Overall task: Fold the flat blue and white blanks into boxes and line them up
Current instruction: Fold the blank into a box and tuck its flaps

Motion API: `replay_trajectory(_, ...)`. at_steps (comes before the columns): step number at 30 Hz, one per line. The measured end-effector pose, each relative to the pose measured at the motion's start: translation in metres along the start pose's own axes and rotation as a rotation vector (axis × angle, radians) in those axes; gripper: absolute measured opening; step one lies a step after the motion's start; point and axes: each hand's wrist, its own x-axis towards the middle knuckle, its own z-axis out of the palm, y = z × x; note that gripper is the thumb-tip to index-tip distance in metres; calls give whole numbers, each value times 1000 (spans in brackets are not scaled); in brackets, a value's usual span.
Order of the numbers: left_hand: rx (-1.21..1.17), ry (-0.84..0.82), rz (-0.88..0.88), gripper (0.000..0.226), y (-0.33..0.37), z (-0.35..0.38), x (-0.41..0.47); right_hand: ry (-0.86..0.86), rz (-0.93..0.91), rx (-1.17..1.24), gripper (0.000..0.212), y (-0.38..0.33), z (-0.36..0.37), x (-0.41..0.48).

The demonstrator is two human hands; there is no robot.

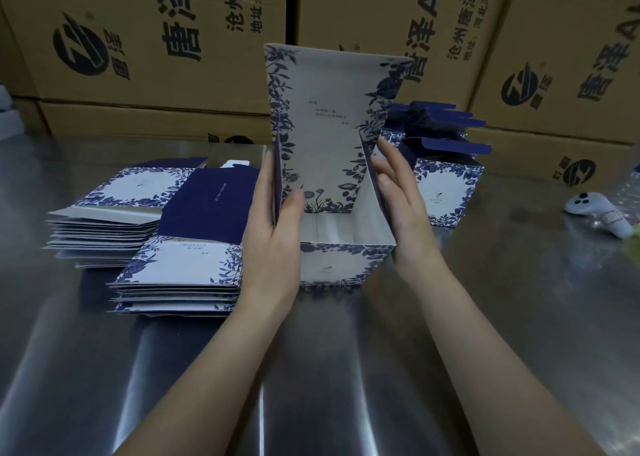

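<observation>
A half-folded blue and white box (pixel 332 164) stands on the steel table (pixel 346 369) in the middle, its tall floral panel upright. My left hand (pixel 273 227) grips its left wall, thumb inside and fingers outside. My right hand (pixel 401 196) presses flat with straight fingers against the right wall. Two stacks of flat blanks lie to the left: a near stack (pixel 180 275) and a far stack (pixel 110 220). Finished boxes (pixel 446 178) with raised dark blue flaps stand behind my right hand.
Large brown cartons (pixel 166 40) with black printing wall off the back of the table. A small white device (pixel 602 213) lies at the right, next to clear plastic wrap at the frame's edge.
</observation>
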Motion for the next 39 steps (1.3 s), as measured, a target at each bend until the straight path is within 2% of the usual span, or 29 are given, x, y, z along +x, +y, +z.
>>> replay_trajectory(4,-77,-121,21,77,0,-3,0,3,60,56,40,0,-2,4)
replay_trajectory(8,-141,-147,-37,99,-1,-5,3,5,99,105,38,0,-3,7)
replay_trajectory(9,-147,-150,-47,96,0,-6,4,9,114,128,36,0,-3,7)
replay_trajectory(11,-162,-140,-51,75,1,-9,7,21,145,143,35,-2,-5,7)
replay_trajectory(14,-183,-114,-49,40,3,-12,10,-3,165,133,51,-2,-9,5)
replay_trajectory(17,-185,-152,-64,30,3,-12,9,-36,205,98,45,-3,-7,4)
replay_trajectory(19,-164,-177,-83,29,2,-12,7,-23,212,114,38,-3,-6,5)
replay_trajectory(22,-165,-169,-121,29,2,-12,7,2,224,186,40,-4,-5,4)
replay_trajectory(29,-199,-108,-218,43,-1,-11,10,11,274,334,39,-5,-6,2)
replay_trajectory(33,-177,-79,-239,47,-2,-9,11,9,331,421,43,-4,-7,3)
replay_trajectory(39,-114,-50,-258,59,1,-5,12,101,375,425,48,0,-8,5)
